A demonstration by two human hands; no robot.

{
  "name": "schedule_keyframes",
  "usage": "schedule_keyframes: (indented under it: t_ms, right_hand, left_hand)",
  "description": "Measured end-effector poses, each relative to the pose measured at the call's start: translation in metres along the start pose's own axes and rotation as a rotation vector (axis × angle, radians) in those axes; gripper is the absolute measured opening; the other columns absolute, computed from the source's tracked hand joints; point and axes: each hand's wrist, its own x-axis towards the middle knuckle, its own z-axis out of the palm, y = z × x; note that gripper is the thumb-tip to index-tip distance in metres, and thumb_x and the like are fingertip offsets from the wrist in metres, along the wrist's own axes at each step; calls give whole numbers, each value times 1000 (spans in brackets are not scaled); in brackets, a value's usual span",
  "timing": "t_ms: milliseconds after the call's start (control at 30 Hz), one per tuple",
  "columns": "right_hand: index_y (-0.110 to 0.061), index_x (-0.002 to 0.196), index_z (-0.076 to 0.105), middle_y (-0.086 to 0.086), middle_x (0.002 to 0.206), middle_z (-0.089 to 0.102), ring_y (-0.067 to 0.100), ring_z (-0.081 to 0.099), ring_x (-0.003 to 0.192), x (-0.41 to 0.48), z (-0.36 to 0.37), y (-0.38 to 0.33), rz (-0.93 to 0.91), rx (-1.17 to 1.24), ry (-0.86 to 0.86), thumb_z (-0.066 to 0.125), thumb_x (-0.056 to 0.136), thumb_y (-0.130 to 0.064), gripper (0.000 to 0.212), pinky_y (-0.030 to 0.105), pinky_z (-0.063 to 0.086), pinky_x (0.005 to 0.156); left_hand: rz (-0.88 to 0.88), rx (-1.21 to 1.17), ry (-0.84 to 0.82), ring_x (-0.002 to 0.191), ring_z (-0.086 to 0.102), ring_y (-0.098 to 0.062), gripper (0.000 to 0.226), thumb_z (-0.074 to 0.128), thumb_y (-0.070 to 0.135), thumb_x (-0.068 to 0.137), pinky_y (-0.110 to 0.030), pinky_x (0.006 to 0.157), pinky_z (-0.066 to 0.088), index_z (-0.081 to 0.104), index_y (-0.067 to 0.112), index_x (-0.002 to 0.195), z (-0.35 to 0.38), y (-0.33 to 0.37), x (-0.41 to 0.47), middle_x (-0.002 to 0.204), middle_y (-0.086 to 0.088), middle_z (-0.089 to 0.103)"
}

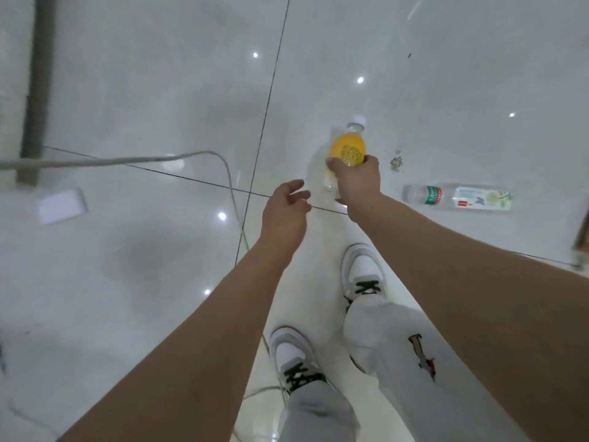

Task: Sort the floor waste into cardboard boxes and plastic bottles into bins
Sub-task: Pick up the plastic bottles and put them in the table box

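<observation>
**Just right of centre, a bottle in hand**

Both bare forearms reach up the frame. The right hand (357,183) curls fingers and thumb round the lower part of the yellow-labelled bottle (347,148), just right of centre. The bottle is clear plastic, its white cap pointing toward the top edge. The left hand (287,212) hangs close beside it, fingers loosely spread, holding nothing.

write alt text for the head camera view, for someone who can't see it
A person's right hand grips a yellow-labelled plastic bottle over a glossy white tiled floor, the left hand open beside it. A clear bottle with a red and green label lies on the floor to the right; a white cable trails at left.
</observation>
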Motion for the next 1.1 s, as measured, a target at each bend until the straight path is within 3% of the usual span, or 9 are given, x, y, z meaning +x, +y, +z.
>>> schedule_keyframes:
  t_ms: [200, 367, 500, 667, 800, 900, 967, 1033, 1100]
  right_hand:
    - [-22, 135, 42, -17, 103, 56, 14, 62, 102, -214, -120, -98, -164, 158, -49, 79, 81, -30, 66, 48, 54, 93]
    - [-16, 137, 45, 1, 118, 60, 22, 64, 107, -426, -248, -178, -181, 350, 11, 76, 84, -23, 61, 40, 62, 72]
    - [-14, 136, 45, 5, 119, 61, 21, 65, 105, -543, -329, -203, -232, 403, 113, 75, 85, -24, 61, 40, 60, 80]
    - [-16, 135, 44, 2, 118, 60, 14, 64, 98, -618, -424, -211, -335, 415, 273, 77, 83, -22, 62, 31, 59, 75]
    - [-20, 137, 42, -2, 121, 59, 16, 62, 105, -651, -497, -202, -405, 438, 389, 79, 80, -29, 68, 44, 55, 92]
    - [-19, 137, 44, -8, 112, 60, 10, 62, 99, -675, -552, -185, -447, 460, 500, 79, 81, -31, 67, 31, 54, 86]
    - [-19, 136, 44, -9, 111, 57, 4, 59, 94, -692, -591, -169, -466, 454, 575, 78, 81, -31, 65, 19, 48, 76]
    - [-20, 137, 43, -7, 115, 56, 3, 58, 93, -705, -632, -150, -476, 456, 614, 78, 82, -32, 67, 23, 50, 79]
    - [-20, 141, 41, -1, 123, 58, 14, 61, 103, -713, -671, -130, -477, 507, 621, 79, 80, -35, 73, 38, 54, 92]
  left_hand:
    - [7, -79, 31, 102, 63, -16, 37, 49, 4, 93, -33, 96, 47, 56, 19, 126, -18, 130, -171, 116, 0, 65]
    - [177, -82, -144, 101, 60, -18, 38, 48, -4, 93, -21, 84, 47, 54, 11, 128, -13, 258, -384, 115, -6, 62]
    - [330, -1, -184, 107, 63, -18, 40, 46, 1, 92, -29, 94, 47, 55, 16, 128, 6, 322, -510, 118, -2, 64]
    - [409, 62, -380, 108, 62, -18, 41, 42, -1, 93, -30, 97, 46, 54, 16, 129, 63, 336, -615, 118, -1, 62]
    - [555, 304, -537, 114, 59, -13, 41, 43, 3, 94, -27, 97, 46, 54, 25, 127, 118, 329, -664, 122, 4, 62]
    - [635, 401, -575, 102, 60, -6, 42, 41, 3, 95, -7, 74, 45, 53, 23, 130, 160, 328, -700, 125, 2, 60]
    - [651, 409, -608, 90, 58, 0, 42, 41, 4, 95, -4, 59, 42, 51, 23, 132, 189, 326, -729, 125, 4, 59]
    - [666, 421, -655, 100, 59, -7, 42, 44, 6, 95, -11, 72, 45, 50, 24, 132, 221, 320, -759, 124, 5, 60]
    - [682, 430, -695, 112, 58, -13, 41, 46, 7, 94, -25, 92, 46, 50, 25, 131, 255, 310, -786, 122, 6, 62]
